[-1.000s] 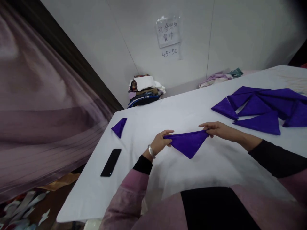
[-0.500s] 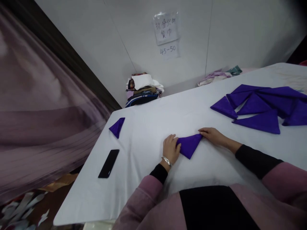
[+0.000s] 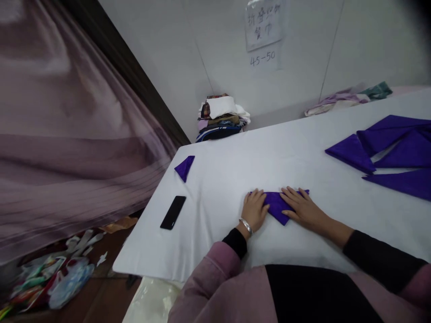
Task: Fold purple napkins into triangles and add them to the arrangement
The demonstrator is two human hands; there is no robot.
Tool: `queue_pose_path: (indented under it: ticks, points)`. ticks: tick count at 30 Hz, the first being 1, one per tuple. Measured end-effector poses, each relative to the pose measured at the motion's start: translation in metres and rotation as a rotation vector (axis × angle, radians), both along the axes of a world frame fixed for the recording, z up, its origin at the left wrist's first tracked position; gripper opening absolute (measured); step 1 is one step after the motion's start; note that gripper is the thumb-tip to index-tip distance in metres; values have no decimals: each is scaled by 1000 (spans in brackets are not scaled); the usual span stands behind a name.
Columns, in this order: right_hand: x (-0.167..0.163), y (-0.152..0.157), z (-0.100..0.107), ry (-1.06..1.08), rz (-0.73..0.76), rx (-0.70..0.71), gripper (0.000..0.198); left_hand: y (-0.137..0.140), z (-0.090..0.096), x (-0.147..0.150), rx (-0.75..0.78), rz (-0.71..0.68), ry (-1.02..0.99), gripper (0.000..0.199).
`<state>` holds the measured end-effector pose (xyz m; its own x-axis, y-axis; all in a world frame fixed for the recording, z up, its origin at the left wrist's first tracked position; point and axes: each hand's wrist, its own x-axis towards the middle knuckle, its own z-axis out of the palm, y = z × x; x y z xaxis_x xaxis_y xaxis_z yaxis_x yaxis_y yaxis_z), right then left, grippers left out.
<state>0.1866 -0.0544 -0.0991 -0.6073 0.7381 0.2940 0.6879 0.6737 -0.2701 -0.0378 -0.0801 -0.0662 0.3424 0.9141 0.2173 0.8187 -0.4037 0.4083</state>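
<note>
A purple cloth napkin (image 3: 276, 207), folded into a triangle with one point toward me, lies on the white-covered table (image 3: 215, 179). My left hand (image 3: 255, 208) rests on its left end, fingers stretched out. Flat over the napkin's right part lies my right hand (image 3: 301, 208), its fingers spread and the right tip of the cloth showing beyond them. Neither hand grips the cloth. To the right are several more folded purple napkins (image 3: 350, 152), some overlapping. One small folded purple napkin (image 3: 185, 168) sits by the table's left edge.
A black phone (image 3: 173, 212) lies near the left edge. Behind the table stands a stack of folded clothes (image 3: 220, 119), with more cloth (image 3: 340, 101) farther right. A pinkish curtain (image 3: 84, 125) hangs at left; plastic bags (image 3: 70, 282) lie on the floor.
My right hand has gone from pinching the napkin's right corner to lying flat on it. My left hand stays at the left end. The view has shifted left.
</note>
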Motion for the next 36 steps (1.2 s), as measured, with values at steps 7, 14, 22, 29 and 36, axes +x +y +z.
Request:
queue_pose_path:
  ticks: [7,14,22,29,36]
  points:
    - [4,2,3,-5,7,-35,63,39,-4,-48,-164,37,-371,44]
    - [6,5,4,8,33,-84,64,45,-4,-49,-240,33,-428,40]
    - [20,23,25,2,255,-166,59,13,0,-52,-197,-112,-340,33]
    - [11,15,44,2,213,-154,55,5,-14,-62,-184,-64,-362,37]
    - [-11,-13,44,24,79,-165,63,3,-16,-58,-135,-71,-360,37]
